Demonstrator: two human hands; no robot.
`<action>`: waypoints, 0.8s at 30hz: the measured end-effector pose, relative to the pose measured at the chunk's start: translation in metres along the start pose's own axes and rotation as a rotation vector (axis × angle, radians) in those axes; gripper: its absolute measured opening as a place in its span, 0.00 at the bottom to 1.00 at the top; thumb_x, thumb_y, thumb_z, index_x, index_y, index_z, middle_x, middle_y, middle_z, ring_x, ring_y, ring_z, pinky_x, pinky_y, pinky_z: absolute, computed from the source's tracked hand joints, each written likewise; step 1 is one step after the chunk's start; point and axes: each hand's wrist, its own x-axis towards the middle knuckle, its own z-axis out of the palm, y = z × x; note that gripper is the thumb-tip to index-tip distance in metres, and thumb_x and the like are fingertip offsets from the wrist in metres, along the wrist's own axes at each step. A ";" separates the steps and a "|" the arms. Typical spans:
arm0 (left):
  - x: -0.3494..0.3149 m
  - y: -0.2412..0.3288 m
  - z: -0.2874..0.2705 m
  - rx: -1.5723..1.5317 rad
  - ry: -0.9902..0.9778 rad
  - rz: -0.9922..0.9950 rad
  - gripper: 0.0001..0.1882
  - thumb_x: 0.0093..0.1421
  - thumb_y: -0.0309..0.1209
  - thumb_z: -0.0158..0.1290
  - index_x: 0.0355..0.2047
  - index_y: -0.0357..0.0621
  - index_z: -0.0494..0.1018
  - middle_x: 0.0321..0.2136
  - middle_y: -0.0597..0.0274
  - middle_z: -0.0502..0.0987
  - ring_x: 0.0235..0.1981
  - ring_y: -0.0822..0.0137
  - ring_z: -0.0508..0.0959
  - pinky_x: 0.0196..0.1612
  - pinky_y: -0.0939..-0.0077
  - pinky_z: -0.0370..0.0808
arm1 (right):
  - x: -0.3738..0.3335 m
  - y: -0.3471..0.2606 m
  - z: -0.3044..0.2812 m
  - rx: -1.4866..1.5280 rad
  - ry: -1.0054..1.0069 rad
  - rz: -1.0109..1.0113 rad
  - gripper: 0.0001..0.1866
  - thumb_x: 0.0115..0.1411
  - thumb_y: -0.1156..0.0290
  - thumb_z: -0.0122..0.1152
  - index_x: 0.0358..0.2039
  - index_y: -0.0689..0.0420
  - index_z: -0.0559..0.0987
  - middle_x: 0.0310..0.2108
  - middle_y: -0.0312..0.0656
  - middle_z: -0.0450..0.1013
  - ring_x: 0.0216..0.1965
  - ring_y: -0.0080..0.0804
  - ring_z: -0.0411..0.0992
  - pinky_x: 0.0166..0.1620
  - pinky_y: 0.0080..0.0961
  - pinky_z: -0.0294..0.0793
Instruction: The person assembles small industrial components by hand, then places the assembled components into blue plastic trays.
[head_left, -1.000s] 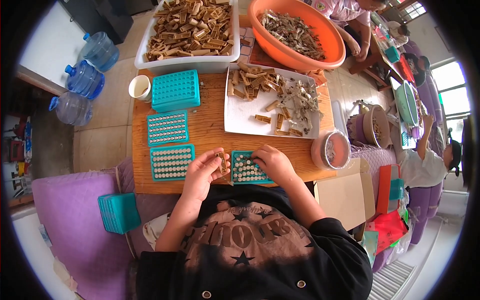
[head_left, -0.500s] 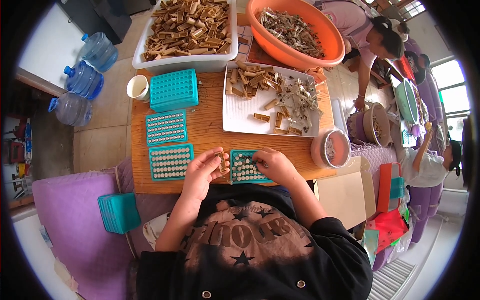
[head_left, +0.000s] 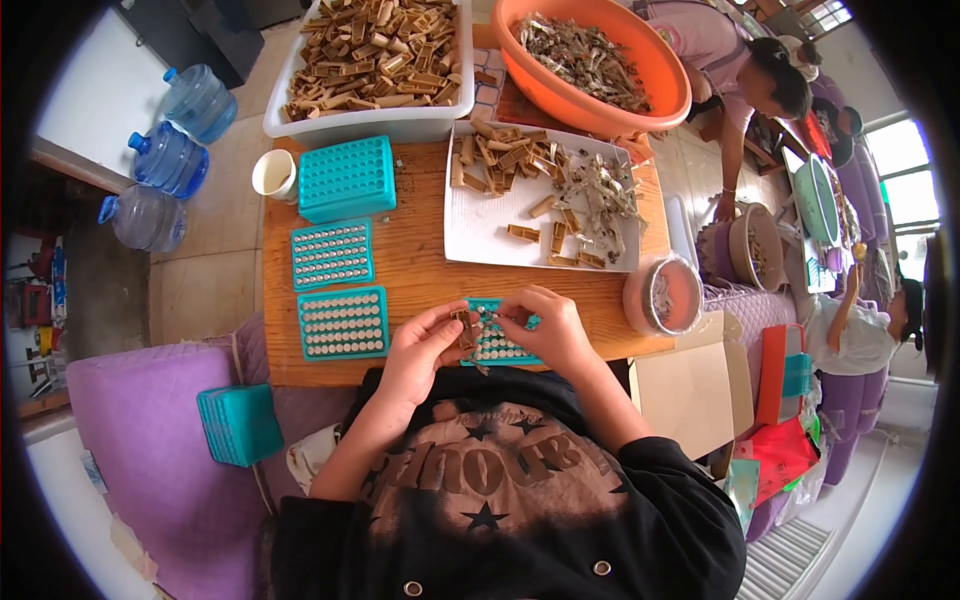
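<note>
Between the fingers and thumb of my left hand (head_left: 422, 348) is a small brown plastic casing (head_left: 464, 330), hollow side showing. My right hand (head_left: 552, 322) is closed in a pinch just right of the casing; what its fingertips hold is too small to make out. Beneath both hands lies a teal tray (head_left: 508, 353) with small round pieces in its holes, partly covered by the fingers. To the left are a teal tray filled with rows of pale round pieces (head_left: 343, 325) and another with silvery tops (head_left: 331, 254).
A white box lid (head_left: 490, 232) holds loose brown casings and tangled scraps. Behind it stand a white bin (head_left: 372, 124) of casings and an orange basin (head_left: 580, 115) of scraps. Stacked teal trays (head_left: 347, 178), a cup (head_left: 275, 176) and a round tub (head_left: 663, 296) flank the work area. Two people work at right.
My left hand has moved right with the brown casing, to the tray's left edge. My right hand has lifted from the tray's pieces and come left to the casing.
</note>
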 end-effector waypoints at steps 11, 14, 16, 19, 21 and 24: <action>0.002 -0.007 0.005 0.048 -0.002 -0.006 0.16 0.61 0.25 0.48 0.50 0.36 0.68 0.38 0.59 0.76 0.38 0.70 0.78 0.41 0.75 0.78 | -0.002 -0.026 0.012 0.092 0.141 -0.129 0.09 0.48 0.80 0.61 0.33 0.61 0.76 0.28 0.45 0.73 0.30 0.41 0.73 0.34 0.29 0.75; 0.003 -0.011 0.005 0.077 -0.029 0.018 0.15 0.62 0.26 0.48 0.49 0.35 0.68 0.37 0.60 0.76 0.38 0.71 0.78 0.41 0.76 0.78 | -0.001 -0.025 0.015 0.032 0.161 -0.219 0.11 0.49 0.81 0.61 0.35 0.61 0.76 0.30 0.44 0.74 0.32 0.40 0.74 0.35 0.28 0.75; 0.004 -0.011 0.005 0.133 -0.044 0.046 0.15 0.62 0.26 0.47 0.49 0.34 0.68 0.37 0.60 0.76 0.38 0.70 0.77 0.41 0.73 0.79 | -0.001 -0.020 0.019 -0.076 0.144 -0.327 0.11 0.50 0.81 0.61 0.36 0.61 0.76 0.32 0.44 0.75 0.34 0.38 0.75 0.37 0.27 0.76; 0.002 -0.008 0.006 0.172 -0.004 0.002 0.14 0.63 0.25 0.45 0.48 0.35 0.68 0.38 0.58 0.76 0.38 0.68 0.77 0.41 0.71 0.79 | -0.003 -0.016 0.013 0.101 0.062 -0.232 0.11 0.49 0.81 0.61 0.35 0.61 0.77 0.31 0.45 0.74 0.33 0.40 0.74 0.36 0.29 0.75; 0.001 -0.008 0.004 0.025 -0.015 -0.020 0.14 0.62 0.26 0.46 0.48 0.35 0.68 0.38 0.58 0.76 0.36 0.70 0.77 0.40 0.73 0.79 | 0.000 -0.004 0.004 0.018 0.091 -0.157 0.10 0.49 0.80 0.61 0.35 0.60 0.77 0.30 0.45 0.73 0.33 0.42 0.73 0.37 0.31 0.74; 0.002 -0.003 0.006 0.032 -0.006 0.005 0.14 0.62 0.26 0.45 0.48 0.35 0.67 0.39 0.56 0.75 0.37 0.68 0.77 0.40 0.71 0.79 | 0.002 0.022 0.005 -0.111 0.096 -0.057 0.10 0.49 0.77 0.60 0.34 0.59 0.77 0.30 0.44 0.72 0.34 0.45 0.72 0.38 0.34 0.72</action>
